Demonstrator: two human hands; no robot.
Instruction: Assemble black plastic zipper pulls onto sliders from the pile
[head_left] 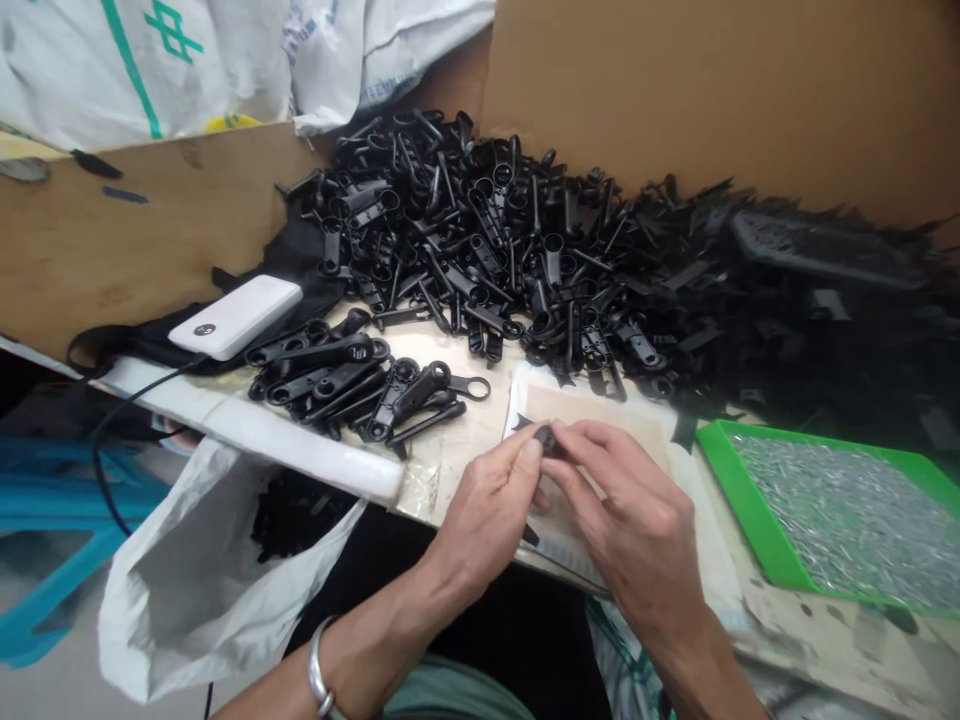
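Note:
Near the table's front edge, my left hand (pixel 491 500) grips a small black plastic part (pixel 545 438) between thumb and fingers. My right hand (pixel 634 500) meets it from the other side, its thumb and fingertips pinched at the same part. Most of the part is covered by the fingers, so its full shape is hidden. Under both hands lies a pale sheet (pixel 682 470) on the table. To the left of my hands is a small group of black plastic arms with ring ends (pixel 405 395).
A large heap of black plastic parts (pixel 480 240) fills the back. At right stands a green tray (pixel 757 530) of small metal pins (pixel 847 510). A white power bank (pixel 236 315) with a cable lies left. Below the edge hangs a white sack (pixel 187 600); cardboard walls (pixel 712 90) stand behind.

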